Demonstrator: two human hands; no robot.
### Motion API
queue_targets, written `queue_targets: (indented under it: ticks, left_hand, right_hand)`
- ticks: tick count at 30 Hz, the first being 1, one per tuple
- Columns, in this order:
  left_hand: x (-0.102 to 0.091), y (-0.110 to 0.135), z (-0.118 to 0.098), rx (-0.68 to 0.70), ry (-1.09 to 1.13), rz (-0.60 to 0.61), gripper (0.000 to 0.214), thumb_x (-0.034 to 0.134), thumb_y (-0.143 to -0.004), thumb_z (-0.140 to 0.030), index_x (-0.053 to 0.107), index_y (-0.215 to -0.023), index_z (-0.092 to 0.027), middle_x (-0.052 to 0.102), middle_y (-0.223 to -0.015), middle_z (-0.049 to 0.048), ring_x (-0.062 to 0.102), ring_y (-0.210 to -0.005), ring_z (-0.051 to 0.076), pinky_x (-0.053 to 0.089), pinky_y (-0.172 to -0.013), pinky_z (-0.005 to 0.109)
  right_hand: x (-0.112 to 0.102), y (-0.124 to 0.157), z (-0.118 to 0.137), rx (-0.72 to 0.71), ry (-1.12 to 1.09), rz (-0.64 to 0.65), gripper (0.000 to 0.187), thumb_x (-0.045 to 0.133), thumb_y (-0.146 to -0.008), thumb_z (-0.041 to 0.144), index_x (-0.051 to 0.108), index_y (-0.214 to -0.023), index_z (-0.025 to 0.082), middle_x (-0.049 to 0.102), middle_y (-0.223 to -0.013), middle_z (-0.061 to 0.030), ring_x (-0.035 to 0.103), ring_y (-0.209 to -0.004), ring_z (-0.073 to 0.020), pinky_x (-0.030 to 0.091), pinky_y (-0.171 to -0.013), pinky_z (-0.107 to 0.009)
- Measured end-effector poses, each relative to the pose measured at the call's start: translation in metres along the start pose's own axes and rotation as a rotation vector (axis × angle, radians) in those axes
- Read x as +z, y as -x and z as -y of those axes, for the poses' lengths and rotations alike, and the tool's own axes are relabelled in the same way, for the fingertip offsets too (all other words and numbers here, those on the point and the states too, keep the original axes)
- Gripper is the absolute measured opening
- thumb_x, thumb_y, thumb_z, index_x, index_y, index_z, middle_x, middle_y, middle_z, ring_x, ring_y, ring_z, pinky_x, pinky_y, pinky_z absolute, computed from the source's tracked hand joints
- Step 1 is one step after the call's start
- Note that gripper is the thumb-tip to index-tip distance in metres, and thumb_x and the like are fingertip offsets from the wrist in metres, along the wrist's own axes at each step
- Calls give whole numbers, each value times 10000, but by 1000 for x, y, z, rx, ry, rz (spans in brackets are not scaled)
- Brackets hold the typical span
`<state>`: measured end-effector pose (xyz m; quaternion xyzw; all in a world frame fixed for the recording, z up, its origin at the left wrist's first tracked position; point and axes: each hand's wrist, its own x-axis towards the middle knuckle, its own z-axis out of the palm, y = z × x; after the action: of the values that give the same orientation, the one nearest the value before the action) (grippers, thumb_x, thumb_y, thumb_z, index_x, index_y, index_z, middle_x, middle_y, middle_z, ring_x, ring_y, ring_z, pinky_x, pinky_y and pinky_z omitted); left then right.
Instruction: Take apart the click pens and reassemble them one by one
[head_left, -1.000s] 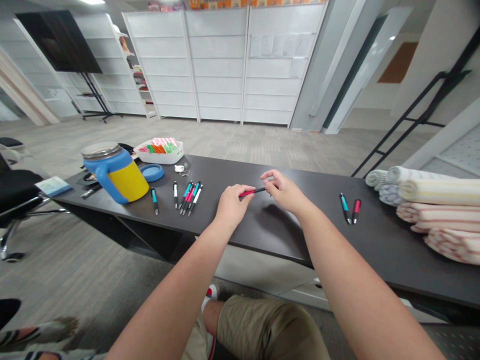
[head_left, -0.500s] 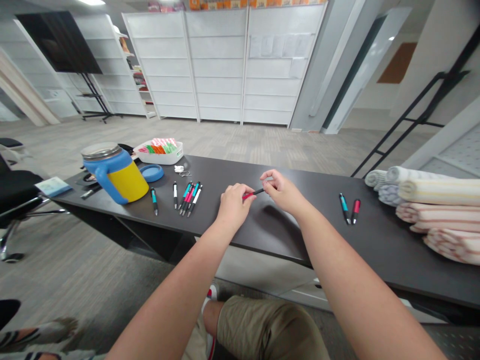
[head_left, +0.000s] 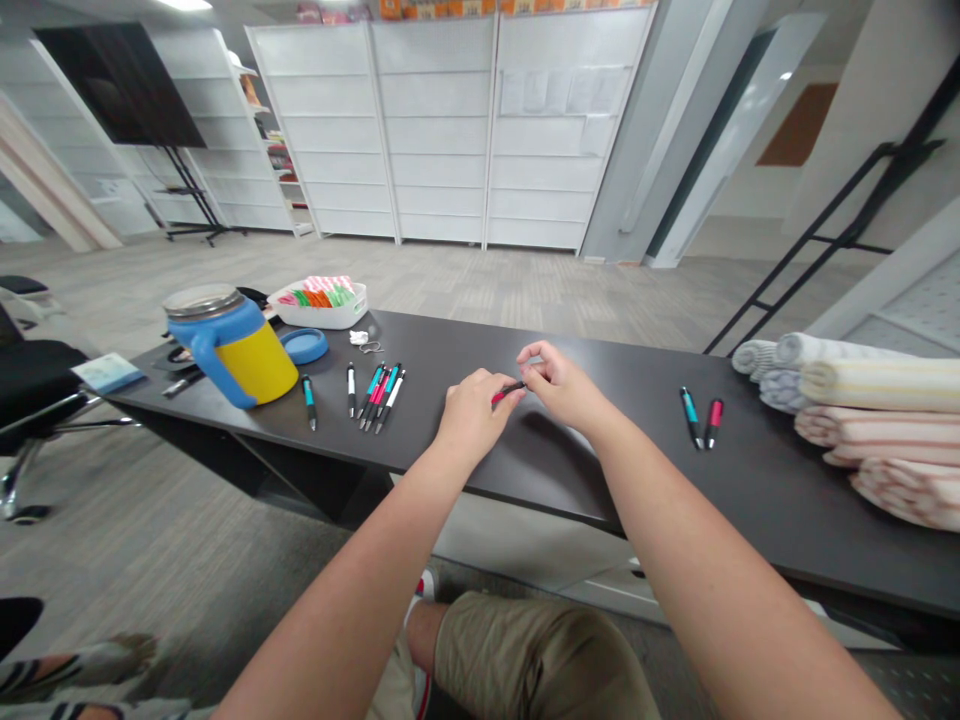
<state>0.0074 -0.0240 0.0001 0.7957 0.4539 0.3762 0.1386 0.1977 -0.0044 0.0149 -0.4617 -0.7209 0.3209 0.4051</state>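
A red-and-black pen (head_left: 510, 391) is held above the dark table, partly hidden by fingers. My left hand (head_left: 476, 410) is closed around its red part. At the pen's black end, the thumb and index finger of my right hand (head_left: 562, 388) are pinched together, with the other fingers curled loosely. To the left of my hands lies a group of several pens (head_left: 381, 397) in teal, red and white. A white pen (head_left: 351, 390) and a teal pen (head_left: 309, 403) lie separately beside them. Right of my hands are another teal pen (head_left: 691, 417) and a red pen (head_left: 715, 423).
A blue-and-yellow jug (head_left: 251, 350) stands at the left beside a blue lid (head_left: 304, 346). Behind it, a white basket (head_left: 330, 316) holds colourful packets. Rolled towels (head_left: 885, 420) are stacked at the table's right end. Another person's foot (head_left: 112, 660) shows at lower left.
My left thumb has moved along the pen toward its black end, so less of the pen shows between my hands. My right hand has shifted slightly left; the other pens lie as before.
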Motion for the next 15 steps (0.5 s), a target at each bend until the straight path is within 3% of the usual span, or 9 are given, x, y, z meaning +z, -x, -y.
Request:
queue_targets:
  ticks: [7, 15]
  left_hand:
    - [1, 1, -8, 15, -59, 85, 245, 432, -1065, -331, 660, -1064, -241, 721, -1047, 83, 674, -933, 237, 467, -820, 329]
    - [4, 4, -14, -52, -206, 158, 337, 410, -1069, -420, 634, -1195, -202, 737, -1040, 153, 734, -908, 319, 504, -813, 388]
  right_hand:
    - [0, 2, 2, -73, 157, 23, 189, 506, -995, 429, 508, -1097, 270, 623, -721, 36, 570, -634, -171, 428, -643, -314]
    - [2, 4, 6, -67, 62, 77, 146, 505, -1010, 381, 491, -1114, 279, 717, -789, 13, 717, -743, -205, 516, -737, -352]
